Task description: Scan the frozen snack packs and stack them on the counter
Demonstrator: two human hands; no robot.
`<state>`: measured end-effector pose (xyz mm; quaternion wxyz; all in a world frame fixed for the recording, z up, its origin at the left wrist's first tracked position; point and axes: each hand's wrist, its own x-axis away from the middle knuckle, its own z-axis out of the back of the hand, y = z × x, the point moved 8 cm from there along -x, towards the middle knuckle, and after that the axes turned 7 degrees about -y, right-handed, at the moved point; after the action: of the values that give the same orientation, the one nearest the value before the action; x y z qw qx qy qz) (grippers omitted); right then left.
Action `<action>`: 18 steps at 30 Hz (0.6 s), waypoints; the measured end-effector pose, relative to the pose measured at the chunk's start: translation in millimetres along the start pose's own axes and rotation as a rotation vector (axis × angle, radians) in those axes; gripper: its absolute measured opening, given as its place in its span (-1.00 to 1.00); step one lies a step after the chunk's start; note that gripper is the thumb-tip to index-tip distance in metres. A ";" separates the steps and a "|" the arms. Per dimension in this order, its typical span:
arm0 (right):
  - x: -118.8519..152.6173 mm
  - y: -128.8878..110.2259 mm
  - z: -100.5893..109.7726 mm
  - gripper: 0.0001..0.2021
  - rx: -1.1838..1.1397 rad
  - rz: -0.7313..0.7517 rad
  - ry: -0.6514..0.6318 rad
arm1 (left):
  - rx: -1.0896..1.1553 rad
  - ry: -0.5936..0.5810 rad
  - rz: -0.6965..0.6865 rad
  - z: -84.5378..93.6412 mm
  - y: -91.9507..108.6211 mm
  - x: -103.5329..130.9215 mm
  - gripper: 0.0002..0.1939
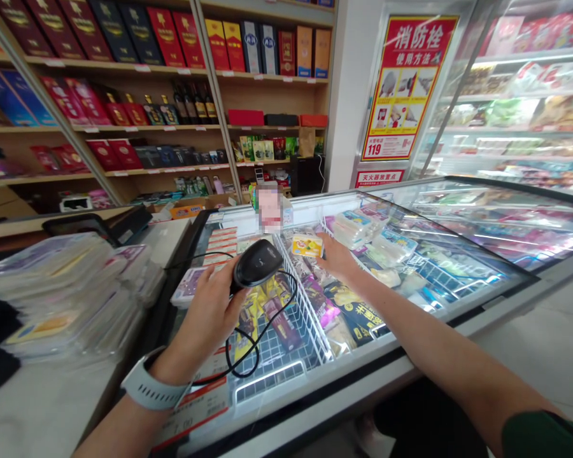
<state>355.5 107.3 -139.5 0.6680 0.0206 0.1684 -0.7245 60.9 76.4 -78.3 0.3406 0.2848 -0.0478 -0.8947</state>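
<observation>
A black barcode scanner (pixel 259 262) is gripped in my left hand (pixel 214 296), its head tilted up to the right above the glass-topped chest freezer (pixel 267 432). Its black cable (pixel 253 348) loops down over the glass. My right hand (pixel 337 256) reaches across the freezer, closed on the right side of a small yellow and white package (pixel 307 245). Beside the scanner, a clear pack with a purple label (pixel 188 286) lies on the freezer's left part, partly behind my left hand.
Stacked clear plastic packs (pixel 71 286) cover the counter at left. Wire baskets (pixel 315 318) with bagged frozen goods show through the glass. Shelves of boxes and bottles (pixel 277 76) stand behind; a red fire-hydrant sign (pixel 410 89) hangs beside a lit display fridge (pixel 516 114).
</observation>
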 end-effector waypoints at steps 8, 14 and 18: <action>2.7 7.6 6.4 -0.59 -0.205 0.055 0.105 | 0.026 -0.029 0.002 -2.1 7.4 -0.4 -0.56; 2.5 21.0 1.9 -0.62 -0.394 0.026 0.105 | 0.013 -0.020 -0.003 -3.7 3.7 -0.3 -0.55; 4.1 20.6 7.6 -0.66 -0.414 0.043 0.128 | 0.004 -0.033 -0.001 -4.6 5.0 -0.8 -0.55</action>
<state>376.7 100.3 -137.9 0.6612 -0.0675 0.3554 -0.6572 66.8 73.7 -80.4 0.3386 0.2708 -0.0551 -0.8994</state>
